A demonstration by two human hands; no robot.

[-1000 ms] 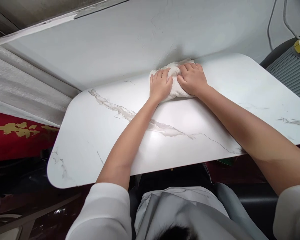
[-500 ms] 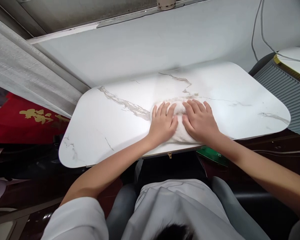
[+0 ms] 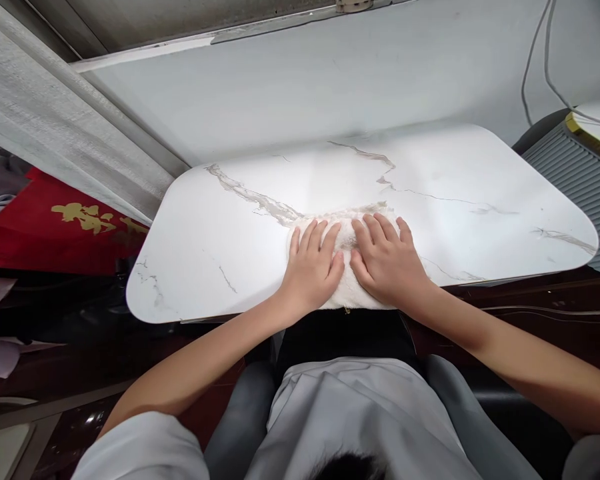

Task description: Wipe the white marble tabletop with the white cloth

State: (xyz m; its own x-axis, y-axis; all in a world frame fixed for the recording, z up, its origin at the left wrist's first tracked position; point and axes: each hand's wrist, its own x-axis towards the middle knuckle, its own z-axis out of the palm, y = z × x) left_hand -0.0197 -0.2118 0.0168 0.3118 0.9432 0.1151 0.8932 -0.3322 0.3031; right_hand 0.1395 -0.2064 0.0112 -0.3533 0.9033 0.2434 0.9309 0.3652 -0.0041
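Observation:
A white fluffy cloth (image 3: pixel 350 293) lies at the near edge of a white marble-patterned table (image 3: pixel 220 247). My left hand (image 3: pixel 310 267) presses flat on the cloth's left part, fingers stretched out. My right hand (image 3: pixel 387 260) presses flat on its right part, fingers spread. Both hands cover most of the cloth; only its rim and middle strip show.
A pale wall (image 3: pixel 290 87) runs behind the table. A grey ribbed unit (image 3: pixel 580 173) with cables stands at the right. A grey curtain (image 3: pixel 55 133) and red fabric with gold marks (image 3: pixel 60 227) are at the left. Dark floor lies below the table's edge.
Both hands have drawn the cloth from the table's far edge by the wall back to the near edge, staying flat on it.

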